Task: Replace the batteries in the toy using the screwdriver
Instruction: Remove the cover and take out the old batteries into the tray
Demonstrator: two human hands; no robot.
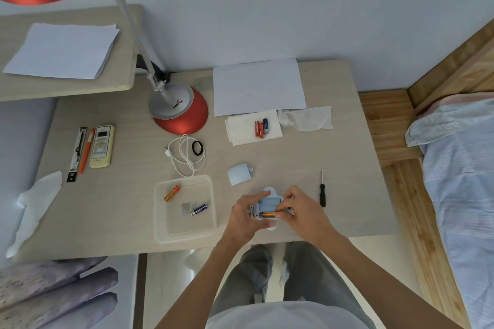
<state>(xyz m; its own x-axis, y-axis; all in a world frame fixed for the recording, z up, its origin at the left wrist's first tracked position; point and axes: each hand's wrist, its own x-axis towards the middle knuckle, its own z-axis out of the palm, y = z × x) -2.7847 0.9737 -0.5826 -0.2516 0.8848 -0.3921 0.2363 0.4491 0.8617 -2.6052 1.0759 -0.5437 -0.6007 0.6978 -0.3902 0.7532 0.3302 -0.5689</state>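
Currently the pale blue toy (267, 205) is held over the table (294, 157), near its front edge, with its battery compartment uncovered and turned upward. It is gripped from the left side by the left hand (242, 212), whose fingers are curled round its body. An orange battery (268, 214) is seen lying in the near slot of the compartment, and its right end is pinched by the curled fingertips of the right hand (299, 208). The screwdriver (322, 191) is laid flat on the table just right of the hands, untouched, its tip pointing away. The battery cover (239, 174) is set down behind the toy, apart from it. To the left a clear tray (160, 238) is placed, in which an orange cell (171, 193) and a purple cell (199, 209) are lying apart. Farther back, three batteries (261, 127) are grouped on a tissue (240, 131)
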